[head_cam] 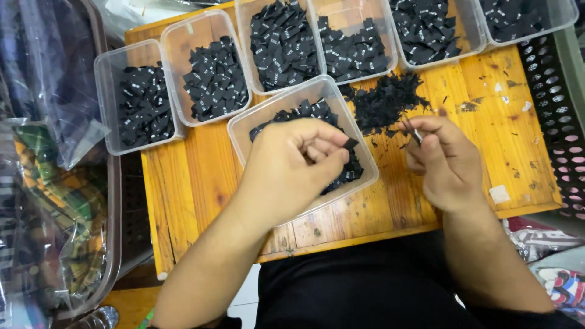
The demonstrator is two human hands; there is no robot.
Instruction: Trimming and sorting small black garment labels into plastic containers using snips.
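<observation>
1. Left hand [292,161] at frame centre, fingers curled, pinching one small black label [351,144] over the nearest clear tub [268,116]. The pinch is narrow; the label could slip and drop into that tub.
2. Right hand [445,161], centre right, closed on a thin metal tool [416,133], probably snips; kind unclear.
3. Loose label pile [384,100] sits on the wooden board [487,97], upper centre; a sleeve brush could scatter it.
4. Row of tubs [213,30] along the top: labels look alike, so a mis-sort is likely.

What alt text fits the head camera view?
Left hand pinches a small black label over a clear tub of labels; right hand holds a thin tool beside a loose label pile on a wooden table.
</observation>
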